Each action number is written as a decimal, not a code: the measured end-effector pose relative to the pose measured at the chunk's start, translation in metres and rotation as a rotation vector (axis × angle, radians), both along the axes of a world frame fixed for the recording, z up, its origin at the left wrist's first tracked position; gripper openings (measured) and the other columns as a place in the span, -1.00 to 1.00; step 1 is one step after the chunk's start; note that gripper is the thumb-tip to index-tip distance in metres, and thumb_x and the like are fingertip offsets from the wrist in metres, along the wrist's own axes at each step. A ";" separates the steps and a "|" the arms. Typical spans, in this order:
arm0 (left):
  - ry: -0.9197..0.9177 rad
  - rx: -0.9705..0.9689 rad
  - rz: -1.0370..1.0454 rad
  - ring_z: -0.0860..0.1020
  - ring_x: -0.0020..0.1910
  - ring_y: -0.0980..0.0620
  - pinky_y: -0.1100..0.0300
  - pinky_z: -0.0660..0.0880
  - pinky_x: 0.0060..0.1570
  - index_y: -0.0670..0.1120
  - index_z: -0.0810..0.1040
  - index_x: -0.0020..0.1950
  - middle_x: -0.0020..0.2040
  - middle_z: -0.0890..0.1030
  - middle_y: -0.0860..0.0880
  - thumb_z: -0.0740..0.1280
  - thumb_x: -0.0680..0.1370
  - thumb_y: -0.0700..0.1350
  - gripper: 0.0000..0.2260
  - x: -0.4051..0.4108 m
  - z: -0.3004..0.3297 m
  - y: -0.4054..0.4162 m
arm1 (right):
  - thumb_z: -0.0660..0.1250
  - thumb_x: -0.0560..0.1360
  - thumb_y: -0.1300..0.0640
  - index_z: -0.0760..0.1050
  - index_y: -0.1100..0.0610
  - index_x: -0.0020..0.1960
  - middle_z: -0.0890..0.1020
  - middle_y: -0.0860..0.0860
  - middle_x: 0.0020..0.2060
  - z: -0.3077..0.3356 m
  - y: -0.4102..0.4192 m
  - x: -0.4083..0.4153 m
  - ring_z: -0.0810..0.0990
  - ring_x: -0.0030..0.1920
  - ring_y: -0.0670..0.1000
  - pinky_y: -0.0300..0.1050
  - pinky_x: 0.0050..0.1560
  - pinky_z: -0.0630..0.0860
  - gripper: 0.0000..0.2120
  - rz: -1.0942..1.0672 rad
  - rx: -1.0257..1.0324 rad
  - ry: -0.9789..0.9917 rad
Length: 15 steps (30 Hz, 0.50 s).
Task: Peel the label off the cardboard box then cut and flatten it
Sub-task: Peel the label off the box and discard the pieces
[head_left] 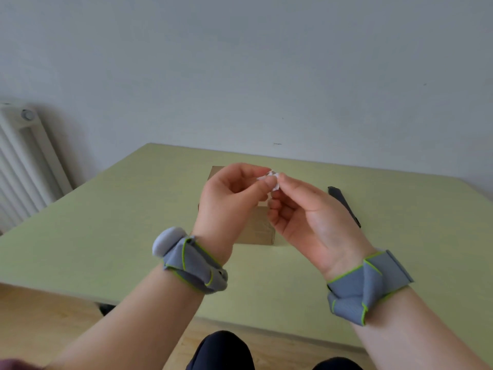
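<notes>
A pale green tabletop (106, 222) stands against a light wall, and two things lie directly on it. A brown cardboard box (256, 228) lies flat on it, right beneath the grip and largely hidden by it. A slim dark tool (344, 204), too blurred to identify, lies to the right of the grip, apart from the box.

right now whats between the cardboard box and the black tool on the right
In the head view, only bare green table lies between the cardboard box and the black tool. The right hand is raised in front of that stretch, hiding part of it.
</notes>
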<state>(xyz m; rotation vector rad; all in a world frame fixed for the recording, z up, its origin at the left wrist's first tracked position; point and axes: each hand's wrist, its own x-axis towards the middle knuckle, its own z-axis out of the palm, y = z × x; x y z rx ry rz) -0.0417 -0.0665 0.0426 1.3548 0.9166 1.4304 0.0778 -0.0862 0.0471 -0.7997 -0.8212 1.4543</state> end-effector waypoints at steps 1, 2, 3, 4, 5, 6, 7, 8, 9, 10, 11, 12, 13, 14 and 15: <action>-0.073 -0.075 -0.037 0.46 -0.39 0.14 0.27 0.41 -0.27 -0.06 0.62 -0.16 -0.32 0.56 0.01 0.44 0.44 -0.19 -0.96 0.000 0.000 -0.001 | 0.36 0.36 0.16 0.66 0.15 -0.21 0.55 -0.01 -0.39 0.000 -0.001 -0.002 0.46 -0.36 -0.07 -0.22 -0.23 0.43 -0.89 -0.002 0.029 -0.020; -0.140 -0.148 -0.071 0.43 -0.38 0.13 0.24 0.40 -0.25 -0.06 0.61 -0.17 -0.33 0.54 0.01 0.42 0.45 -0.19 -0.96 0.000 0.000 -0.002 | 0.37 0.32 0.15 0.66 0.14 -0.23 0.57 -0.01 -0.39 -0.001 -0.002 -0.004 0.48 -0.35 -0.07 -0.21 -0.22 0.44 -0.89 -0.006 0.062 -0.048; -0.194 -0.208 -0.099 0.42 -0.36 0.11 0.22 0.40 -0.23 -0.05 0.60 -0.19 -0.33 0.53 0.01 0.41 0.46 -0.19 -0.94 -0.001 0.000 -0.002 | 0.38 0.28 0.13 0.66 0.14 -0.22 0.59 -0.01 -0.38 -0.002 -0.004 -0.006 0.50 -0.34 -0.07 -0.21 -0.21 0.46 -0.87 -0.014 0.097 -0.088; -0.226 -0.240 -0.115 0.41 -0.32 0.08 0.22 0.39 -0.21 -0.04 0.61 -0.20 -0.32 0.53 0.00 0.41 0.46 -0.18 -0.93 -0.002 0.000 -0.001 | 0.40 0.24 0.10 0.65 0.14 -0.20 0.60 0.00 -0.37 -0.003 -0.005 -0.007 0.51 -0.32 -0.06 -0.22 -0.21 0.47 -0.83 -0.031 0.135 -0.141; -0.235 -0.245 -0.119 0.41 -0.28 0.05 0.21 0.38 -0.20 -0.03 0.61 -0.22 -0.29 0.53 -0.02 0.41 0.46 -0.18 -0.93 -0.003 -0.001 -0.001 | 0.42 0.21 0.07 0.66 0.13 -0.19 0.62 -0.01 -0.35 -0.004 -0.006 -0.009 0.52 -0.30 -0.06 -0.22 -0.21 0.48 -0.78 -0.062 0.171 -0.203; -0.230 -0.234 -0.113 0.40 -0.25 0.02 0.21 0.37 -0.20 -0.03 0.62 -0.23 -0.26 0.53 -0.05 0.41 0.45 -0.18 -0.92 -0.004 -0.001 -0.002 | 0.44 0.18 0.03 0.66 0.11 -0.18 0.63 -0.02 -0.35 -0.005 -0.006 -0.011 0.52 -0.28 -0.05 -0.22 -0.20 0.48 -0.75 -0.108 0.202 -0.263; -0.224 -0.222 -0.104 0.40 -0.24 0.01 0.21 0.36 -0.21 -0.04 0.63 -0.24 -0.24 0.52 -0.07 0.42 0.45 -0.19 -0.92 -0.004 -0.001 -0.002 | 0.46 0.17 0.03 0.67 0.10 -0.19 0.63 -0.03 -0.35 -0.006 -0.006 -0.011 0.52 -0.27 -0.05 -0.20 -0.18 0.49 -0.76 -0.164 0.223 -0.316; -0.220 -0.217 -0.093 0.40 -0.27 0.03 0.23 0.35 -0.23 -0.04 0.62 -0.25 -0.25 0.52 -0.07 0.41 0.45 -0.20 -0.91 -0.003 -0.001 -0.004 | 0.47 0.21 0.05 0.67 0.09 -0.21 0.64 -0.04 -0.36 -0.007 -0.004 -0.011 0.53 -0.27 -0.06 -0.19 -0.17 0.49 -0.81 -0.219 0.231 -0.356; -0.220 -0.220 -0.079 0.40 -0.33 0.08 0.24 0.35 -0.25 -0.04 0.62 -0.25 -0.29 0.51 -0.04 0.41 0.46 -0.21 -0.89 -0.002 -0.002 -0.005 | 0.47 0.26 0.10 0.67 0.08 -0.22 0.65 -0.05 -0.37 -0.008 -0.003 -0.012 0.54 -0.28 -0.06 -0.20 -0.17 0.50 -0.89 -0.265 0.233 -0.388; -0.226 -0.222 -0.070 0.38 -0.38 0.11 0.25 0.34 -0.27 -0.04 0.61 -0.25 -0.33 0.51 -0.01 0.40 0.46 -0.22 -0.88 -0.001 -0.002 -0.006 | 0.45 0.33 0.15 0.66 0.08 -0.22 0.65 -0.05 -0.38 -0.008 -0.002 -0.012 0.55 -0.29 -0.08 -0.21 -0.19 0.51 -0.96 -0.295 0.236 -0.406; -0.237 -0.222 -0.069 0.37 -0.41 0.13 0.26 0.34 -0.28 -0.04 0.60 -0.24 -0.35 0.50 0.01 0.40 0.46 -0.22 -0.89 0.000 -0.001 -0.007 | 0.42 0.38 0.18 0.65 0.09 -0.21 0.65 -0.05 -0.39 -0.009 -0.002 -0.013 0.56 -0.31 -0.09 -0.22 -0.20 0.51 -0.96 -0.315 0.246 -0.418; -0.254 -0.227 -0.076 0.37 -0.41 0.14 0.27 0.34 -0.29 -0.05 0.60 -0.24 -0.36 0.50 0.01 0.39 0.46 -0.22 -0.89 0.001 -0.001 -0.008 | 0.39 0.41 0.21 0.64 0.10 -0.21 0.64 -0.06 -0.40 -0.009 -0.002 -0.014 0.56 -0.32 -0.11 -0.23 -0.21 0.51 -0.93 -0.327 0.254 -0.419; -0.278 -0.241 -0.093 0.37 -0.41 0.14 0.27 0.35 -0.29 -0.05 0.59 -0.25 -0.37 0.50 0.01 0.39 0.46 -0.22 -0.88 0.001 -0.002 -0.008 | 0.36 0.44 0.23 0.63 0.12 -0.20 0.63 -0.06 -0.41 -0.010 -0.001 -0.015 0.55 -0.33 -0.11 -0.23 -0.23 0.50 -0.91 -0.330 0.255 -0.407; -0.305 -0.263 -0.123 0.38 -0.41 0.15 0.28 0.36 -0.29 -0.04 0.60 -0.26 -0.37 0.50 0.01 0.39 0.46 -0.22 -0.87 0.001 -0.002 -0.008 | 0.34 0.46 0.24 0.62 0.14 -0.21 0.62 -0.05 -0.42 -0.009 -0.002 -0.015 0.54 -0.34 -0.10 -0.23 -0.24 0.48 -0.89 -0.319 0.239 -0.377; -0.333 -0.293 -0.168 0.40 -0.41 0.16 0.29 0.38 -0.28 -0.03 0.61 -0.28 -0.37 0.50 0.02 0.39 0.46 -0.22 -0.86 0.001 -0.002 -0.008 | 0.32 0.47 0.24 0.61 0.16 -0.21 0.60 -0.03 -0.43 -0.009 -0.001 -0.015 0.52 -0.36 -0.09 -0.23 -0.26 0.46 -0.88 -0.293 0.206 -0.323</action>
